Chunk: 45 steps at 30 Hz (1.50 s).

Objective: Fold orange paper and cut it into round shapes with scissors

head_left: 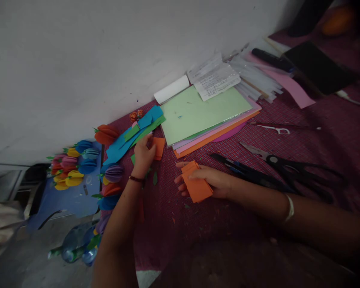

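Note:
My right hand (208, 180) is closed round a small stack of orange paper pieces (197, 187), thumb on top and fingers underneath. Further left, my left hand (144, 154) pinches an orange paper piece (159, 148) between thumb and fingers, just beside the stack of coloured sheets (207, 116). Blue paper strips (120, 143) and green ones lie behind the left hand. Close to my right forearm are a box cutter (243, 170) and large black-handled scissors (276, 162). Small paper scraps are scattered between the hands.
Finished folded-paper fruits (69, 166) sit on a blue surface (66, 198) at left, with more along the cloth's edge. Plastic bottles (75, 242) lie on the floor. A handwritten note (217, 80), glue sticks (255, 80) and a dark device (318, 66) are near the wall.

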{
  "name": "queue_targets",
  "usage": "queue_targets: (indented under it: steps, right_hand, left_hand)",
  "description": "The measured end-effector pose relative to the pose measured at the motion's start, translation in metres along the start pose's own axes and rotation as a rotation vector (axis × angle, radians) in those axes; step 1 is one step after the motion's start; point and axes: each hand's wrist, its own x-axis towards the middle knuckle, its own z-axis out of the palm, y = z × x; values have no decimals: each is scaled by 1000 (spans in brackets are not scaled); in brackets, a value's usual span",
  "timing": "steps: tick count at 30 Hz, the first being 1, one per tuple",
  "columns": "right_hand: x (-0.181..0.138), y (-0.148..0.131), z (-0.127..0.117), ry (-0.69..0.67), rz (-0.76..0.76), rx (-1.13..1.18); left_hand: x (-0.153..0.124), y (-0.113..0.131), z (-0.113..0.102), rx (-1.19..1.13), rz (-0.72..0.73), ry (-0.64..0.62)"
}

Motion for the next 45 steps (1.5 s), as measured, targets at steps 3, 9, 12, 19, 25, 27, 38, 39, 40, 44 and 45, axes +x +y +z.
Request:
queue_targets:
  steps: [3, 9, 12, 19, 25, 27, 38, 39, 40, 44, 45]
  right_hand:
    - [0, -1, 0, 27, 4, -13]
    - [1, -3, 2, 65, -28, -33]
    - [0, -3, 3, 77, -33, -48]
    - [0, -4, 2, 72, -43, -65]
    - [3, -3, -1, 85, -50, 9]
    - [3, -3, -2, 82, -39, 18]
    - [3, 0, 5, 42, 46, 9]
    - [3, 1, 6, 38, 55, 8]
    - [3, 3, 6, 34, 58, 5]
    - [1, 7, 2, -29, 34, -1]
    - [0, 8, 0, -59, 25, 4]
  left_hand:
    - [-5, 8, -2, 92, -8, -21]
    - [-24, 36, -12, 383, -31, -39]
    - [-25, 35, -11, 361, -80, -98]
    - [-20, 24, -5, 193, -103, -71]
    - [-35, 34, -5, 374, -20, -35]
    - [-38, 34, -6, 356, 45, -25]
    - [-66, 107, -73, -441, 205, -702]
    - [-72, 116, -69, -382, 240, -702]
    - [-77, 122, -62, -325, 262, -657]
    - [-86, 127, -36, -348, 308, -517]
    - [-85, 124, -33, -395, 323, -479]
